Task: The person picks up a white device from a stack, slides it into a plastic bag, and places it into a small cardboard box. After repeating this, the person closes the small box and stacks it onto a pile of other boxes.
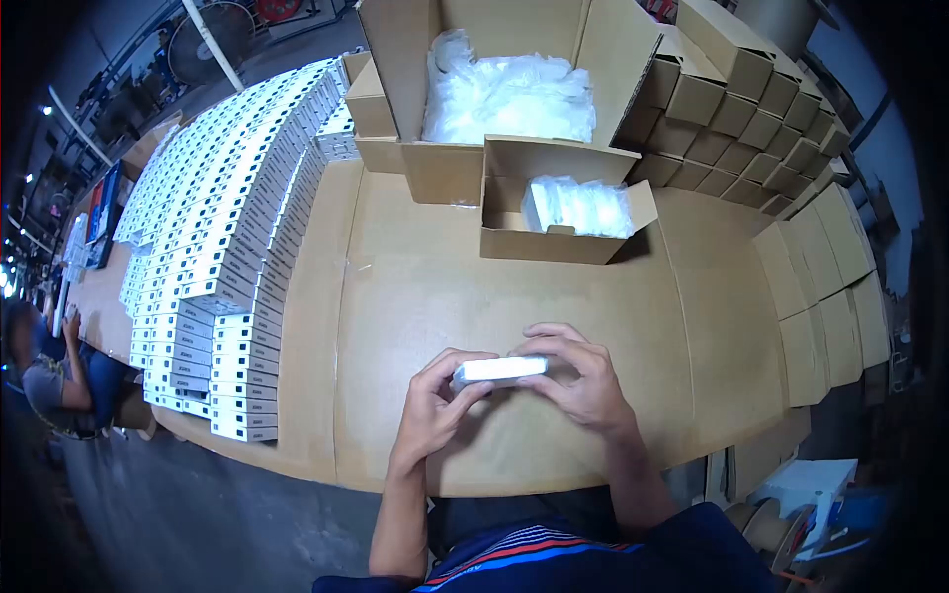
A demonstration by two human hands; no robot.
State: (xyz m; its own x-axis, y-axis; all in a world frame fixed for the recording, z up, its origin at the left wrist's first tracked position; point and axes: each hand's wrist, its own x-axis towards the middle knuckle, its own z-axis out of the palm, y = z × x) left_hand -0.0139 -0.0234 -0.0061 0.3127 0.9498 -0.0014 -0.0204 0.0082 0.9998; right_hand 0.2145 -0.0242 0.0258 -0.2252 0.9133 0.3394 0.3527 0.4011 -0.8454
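A small, flat white box (pixel 502 370) is held level above the cardboard-covered table, its narrow side turned up toward me. My left hand (pixel 435 400) grips its left end between thumb and fingers. At the opposite end, my right hand (pixel 585 383) closes on the box in the same way. Beyond the hands stands an open brown carton (pixel 544 245). Inside it, a row of plastic-wrapped packs (pixel 583 206) fills the right part. Behind that, a larger open carton (pixel 443 176) holds a heap of clear plastic bags (pixel 509 99).
Stacked white labelled boxes (pixel 237 217) cover the table's left side. Long brown cartons (pixel 732 124) are piled at the back right, with more brown boxes (pixel 820 257) along the right edge. Another person (pixel 59 366) is at the far left. A white machine (pixel 806 484) stands lower right.
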